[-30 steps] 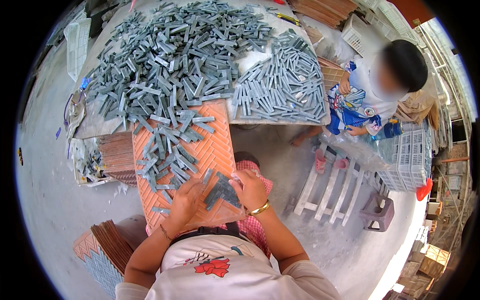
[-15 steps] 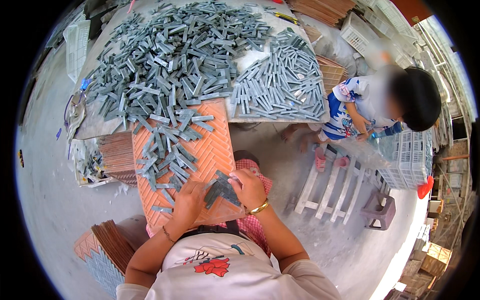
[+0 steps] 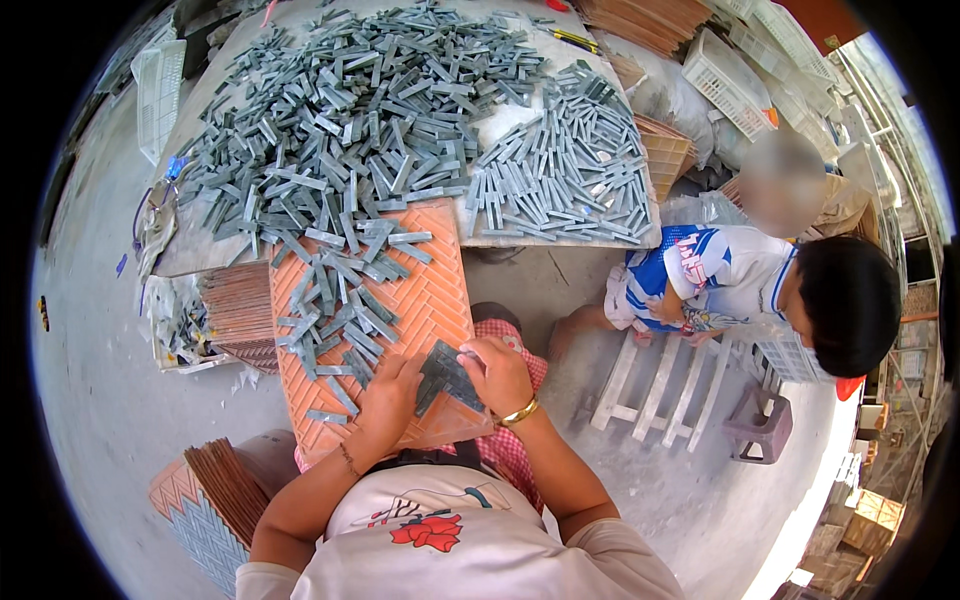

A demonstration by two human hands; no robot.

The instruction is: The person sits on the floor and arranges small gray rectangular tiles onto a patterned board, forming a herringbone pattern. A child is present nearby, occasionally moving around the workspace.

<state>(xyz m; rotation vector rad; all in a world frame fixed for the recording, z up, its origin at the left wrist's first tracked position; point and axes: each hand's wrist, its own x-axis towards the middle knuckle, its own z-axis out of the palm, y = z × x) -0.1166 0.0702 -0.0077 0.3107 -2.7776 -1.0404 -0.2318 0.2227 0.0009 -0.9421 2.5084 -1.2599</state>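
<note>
My left hand [image 3: 388,400] and right hand [image 3: 497,375] press flat, ungrasping, on grey strips [image 3: 443,372] in the orange tray [image 3: 425,300]; loose strips [image 3: 335,290] crowd ahead, a child [image 3: 740,285] sits right.

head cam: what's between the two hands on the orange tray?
A patch of grey strips already fitted in a herringbone pattern on the orange tray, between the left hand and right hand.

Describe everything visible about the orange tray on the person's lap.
The orange tray is a flat rectangular mould, plastic by its look, with a herringbone grid of slots. It slopes from the table edge down to the lap. Loose grey strips lie scattered over its upper left; a small patch of fitted strips fills the near part. The left hand and right hand rest on it beside that patch.
</note>
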